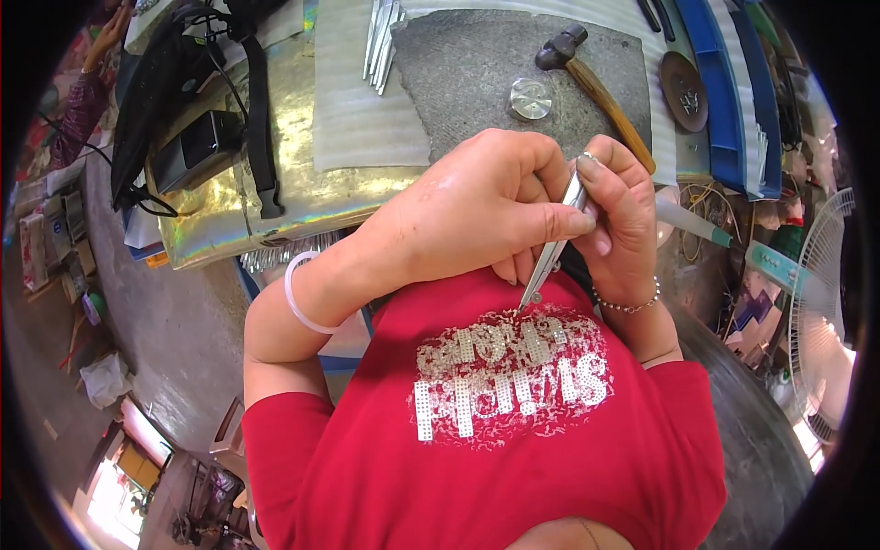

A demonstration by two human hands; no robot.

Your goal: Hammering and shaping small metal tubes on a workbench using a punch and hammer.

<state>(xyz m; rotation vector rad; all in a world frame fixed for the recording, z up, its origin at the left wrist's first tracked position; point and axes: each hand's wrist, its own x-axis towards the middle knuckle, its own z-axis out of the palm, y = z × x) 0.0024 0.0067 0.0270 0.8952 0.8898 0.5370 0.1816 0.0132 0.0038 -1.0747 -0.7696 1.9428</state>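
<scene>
My left hand point(490, 206) and my right hand point(621, 188) meet in front of my chest, just short of the table edge. Between them is a slim silver metal tool point(544, 268) with two narrow legs and a small round knob, its tapered end pointing down toward my red shirt. The left thumb presses along its side, the other left fingers curled behind. My right thumb and fingers pinch its upper end, so that end is partly covered. Beyond the hands, a hammer point(600, 87) with a wooden handle and a round silver metal block point(531, 98) lie on a grey slab point(458, 69).
Long silver metal pieces point(381, 41) lie left of the slab. A brown round dish point(674, 78) with small parts sits by a blue tray point(715, 82). A black bag point(170, 92) and black box point(197, 151) occupy the left. A fan point(825, 312) stands right. Another person's hand point(112, 37) shows far left.
</scene>
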